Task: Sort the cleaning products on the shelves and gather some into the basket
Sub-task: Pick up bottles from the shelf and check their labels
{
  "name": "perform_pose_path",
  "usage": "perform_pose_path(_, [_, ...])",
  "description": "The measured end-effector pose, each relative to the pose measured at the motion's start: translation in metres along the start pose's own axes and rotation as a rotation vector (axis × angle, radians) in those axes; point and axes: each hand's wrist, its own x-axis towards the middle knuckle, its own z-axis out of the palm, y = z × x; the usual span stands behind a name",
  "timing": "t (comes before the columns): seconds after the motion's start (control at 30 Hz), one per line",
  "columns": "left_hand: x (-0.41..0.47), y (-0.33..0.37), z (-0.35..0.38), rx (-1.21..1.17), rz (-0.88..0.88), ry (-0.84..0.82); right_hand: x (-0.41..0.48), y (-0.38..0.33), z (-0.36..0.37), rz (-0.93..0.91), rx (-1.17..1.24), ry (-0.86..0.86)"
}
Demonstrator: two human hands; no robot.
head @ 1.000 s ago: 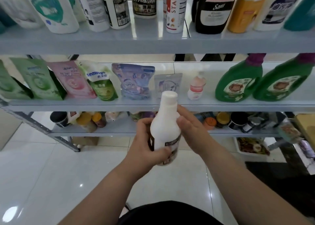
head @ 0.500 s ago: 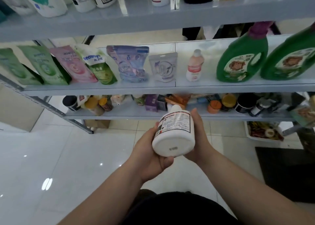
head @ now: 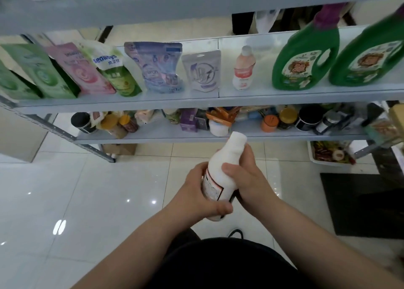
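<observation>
Inspecting the white bottle (head: 219, 164), I hold it low before the shelves (head: 196, 101), cap tipped toward one o'clock, left hand (head: 196, 192) grip curled round its base, right hand (head: 247, 177) grip wrapped about its shoulder; next, I judge, comes choosing a shelf or the unseen basket.

Held a white bottle (head: 225, 182) with a red-edged label, capped and tilted neck-up and away, gripped low by the left hand (head: 194, 192) and higher by the right hand (head: 247, 177), out before the middle shelf (head: 218, 101) lined with pouches (head: 157, 67), a small pink bottle (head: 243, 70) and two green jugs (head: 306, 59).
</observation>
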Motion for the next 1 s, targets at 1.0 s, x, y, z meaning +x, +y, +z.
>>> perform_pose_path(1.0, [0.012, -0.054, -0.248, -0.208, 0.286, -0.138, 0.108, -0.088, 0.182, -0.796, -1.435, -0.234])
